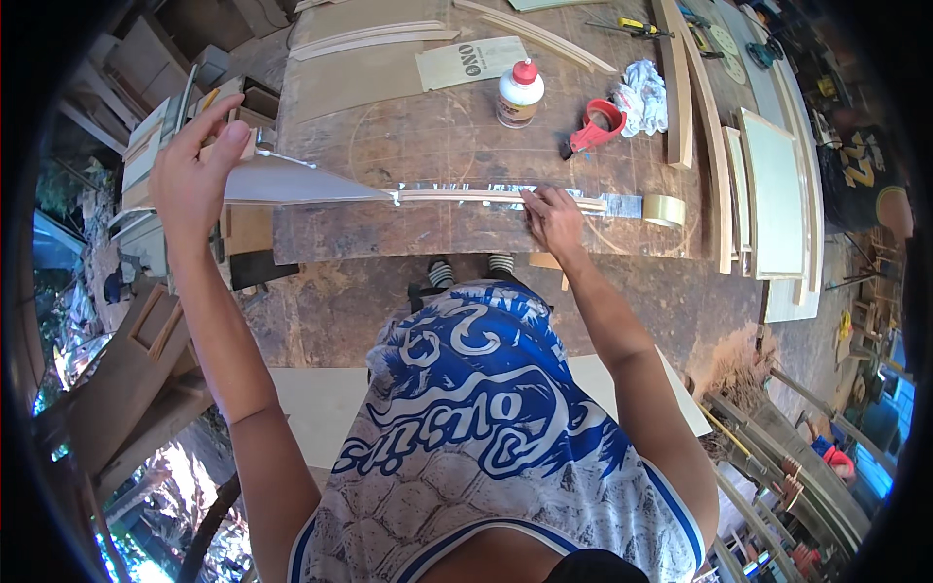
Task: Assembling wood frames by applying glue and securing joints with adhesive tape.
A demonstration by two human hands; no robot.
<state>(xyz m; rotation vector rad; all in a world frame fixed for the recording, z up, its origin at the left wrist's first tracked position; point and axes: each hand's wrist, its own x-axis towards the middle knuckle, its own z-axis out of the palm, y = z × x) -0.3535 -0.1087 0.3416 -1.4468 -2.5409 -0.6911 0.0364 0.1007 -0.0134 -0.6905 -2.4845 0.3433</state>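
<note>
Raised at the left beyond the table edge, my left hand [199,165] is closed on the lifted end of a pale thin strip [292,182]. White, glue-like dabs show near its upper edge, and it slopes down rightward to the tabletop. There it meets a bundle of slender wooden strips [452,196] lying along the near side of the table, over shiny clear tape [622,206]. My right hand [556,219] presses its bent fingers on these wooden strips toward their right end. Its fingertips are partly hidden. A tape roll [665,211] stands at the tape's right end.
On the worn wooden table [389,146] stand a white glue bottle [520,94] with red cap, a red tape dispenser [596,128] and a crumpled cloth [642,97]. Long boards [677,107] and pale panels [773,199] line the right side. Another person [865,185] is at far right.
</note>
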